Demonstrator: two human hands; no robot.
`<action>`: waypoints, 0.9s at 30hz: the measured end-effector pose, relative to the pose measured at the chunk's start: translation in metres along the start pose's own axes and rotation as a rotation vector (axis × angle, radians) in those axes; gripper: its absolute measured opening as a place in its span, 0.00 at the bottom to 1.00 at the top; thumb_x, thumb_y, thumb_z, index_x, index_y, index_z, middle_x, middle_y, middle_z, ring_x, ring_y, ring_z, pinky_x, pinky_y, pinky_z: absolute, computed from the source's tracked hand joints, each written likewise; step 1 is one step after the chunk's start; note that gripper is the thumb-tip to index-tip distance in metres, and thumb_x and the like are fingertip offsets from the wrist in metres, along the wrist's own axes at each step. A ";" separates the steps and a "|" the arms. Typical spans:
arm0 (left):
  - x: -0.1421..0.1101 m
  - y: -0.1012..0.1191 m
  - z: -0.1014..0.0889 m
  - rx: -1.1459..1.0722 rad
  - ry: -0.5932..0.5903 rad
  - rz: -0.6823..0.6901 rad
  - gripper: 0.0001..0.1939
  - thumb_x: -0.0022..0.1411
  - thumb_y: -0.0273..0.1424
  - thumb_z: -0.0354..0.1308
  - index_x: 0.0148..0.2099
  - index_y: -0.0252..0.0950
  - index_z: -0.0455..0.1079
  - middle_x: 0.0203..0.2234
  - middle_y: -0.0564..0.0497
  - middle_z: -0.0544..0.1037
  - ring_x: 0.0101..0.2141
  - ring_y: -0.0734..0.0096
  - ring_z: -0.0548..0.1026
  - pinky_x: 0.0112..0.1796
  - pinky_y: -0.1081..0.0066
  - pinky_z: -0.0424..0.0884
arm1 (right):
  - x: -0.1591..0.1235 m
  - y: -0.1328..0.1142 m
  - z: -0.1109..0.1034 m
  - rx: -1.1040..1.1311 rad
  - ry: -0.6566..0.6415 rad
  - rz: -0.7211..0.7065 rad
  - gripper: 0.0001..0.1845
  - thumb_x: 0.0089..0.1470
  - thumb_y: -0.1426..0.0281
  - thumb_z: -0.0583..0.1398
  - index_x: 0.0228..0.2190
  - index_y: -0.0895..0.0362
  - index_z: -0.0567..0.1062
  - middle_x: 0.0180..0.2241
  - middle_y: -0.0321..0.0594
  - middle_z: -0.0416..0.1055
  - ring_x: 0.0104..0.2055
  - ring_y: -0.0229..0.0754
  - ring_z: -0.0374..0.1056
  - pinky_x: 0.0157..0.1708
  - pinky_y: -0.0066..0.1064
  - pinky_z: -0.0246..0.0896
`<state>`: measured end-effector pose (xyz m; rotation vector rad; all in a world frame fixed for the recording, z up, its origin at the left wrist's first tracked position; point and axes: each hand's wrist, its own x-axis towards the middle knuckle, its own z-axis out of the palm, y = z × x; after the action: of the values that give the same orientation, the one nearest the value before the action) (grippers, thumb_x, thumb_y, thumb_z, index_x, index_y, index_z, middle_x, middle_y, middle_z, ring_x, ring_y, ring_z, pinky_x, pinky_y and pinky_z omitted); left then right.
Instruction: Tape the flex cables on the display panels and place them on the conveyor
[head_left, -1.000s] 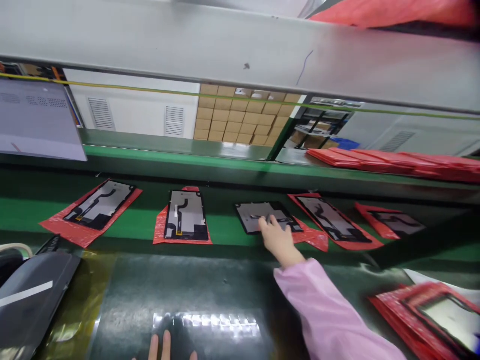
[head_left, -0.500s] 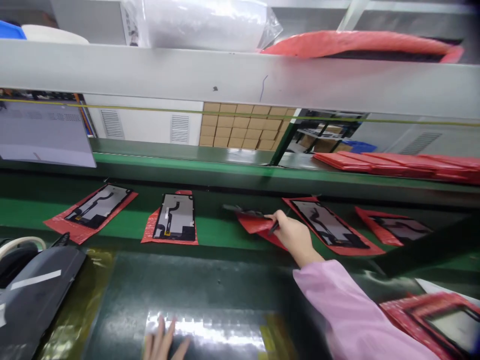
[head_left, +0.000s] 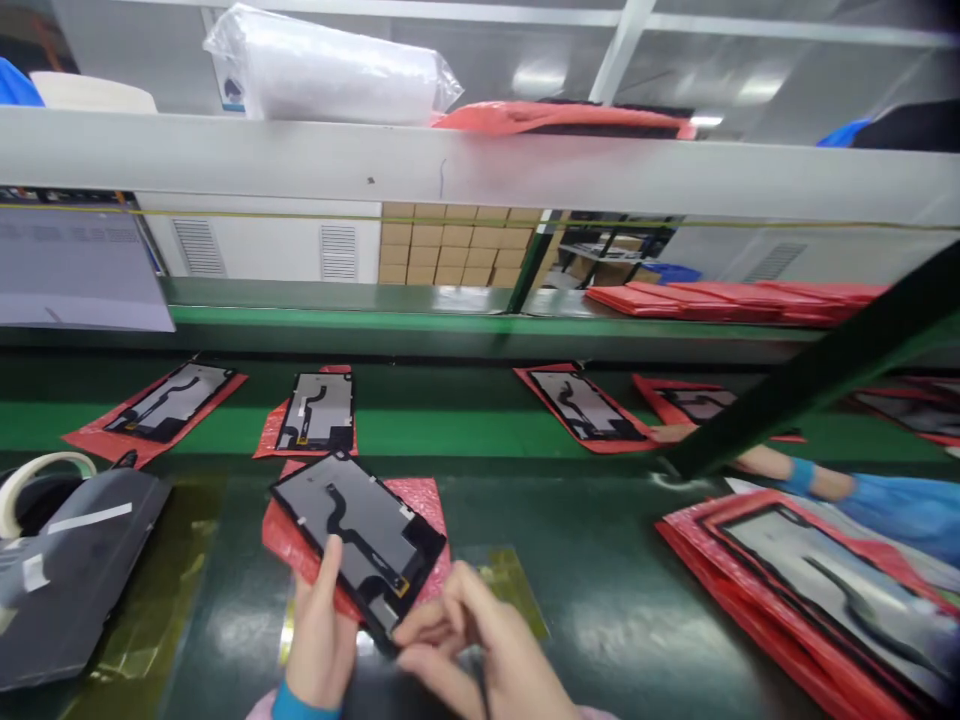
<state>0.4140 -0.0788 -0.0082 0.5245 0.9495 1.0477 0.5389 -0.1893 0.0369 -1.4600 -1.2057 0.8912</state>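
Note:
A display panel (head_left: 367,510) with a grey back, black edges and a dark ribbon cable is tilted above the bench, a red bubble-wrap bag (head_left: 416,495) beneath it. My left hand (head_left: 326,620) grips its lower left edge, thumb on top of the back. At the panel's lower corner, the fingertips of my right hand (head_left: 472,640) are pinched together against the edge. A thin dark object, too unclear to name, shows under the right hand's fingers.
Similar panels on red bags (head_left: 315,412) (head_left: 585,405) lie along the green belt (head_left: 435,425). A stack of bagged panels (head_left: 757,590) stands right, near a co-worker's blue sleeve (head_left: 900,510). A green post (head_left: 810,360) slants across the right. A dark grey case (head_left: 82,570) sits left.
My right hand has brought the panel and its red bag from the belt to the near bench. My left hand has risen and taken hold. A co-worker's arm has appeared at right.

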 end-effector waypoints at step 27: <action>-0.024 0.040 -0.139 0.394 0.199 0.340 0.28 0.54 0.47 0.65 0.57 0.58 0.67 0.58 0.62 0.73 0.63 0.48 0.64 0.62 0.47 0.59 | -0.009 0.107 -0.065 0.126 0.550 0.317 0.31 0.40 0.41 0.67 0.18 0.54 0.66 0.13 0.35 0.69 0.09 0.30 0.53 0.10 0.23 0.44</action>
<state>0.2712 -0.0917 -0.0400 0.9445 1.2843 1.2383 0.6234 -0.2140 -0.0526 -1.6733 -0.5140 0.6874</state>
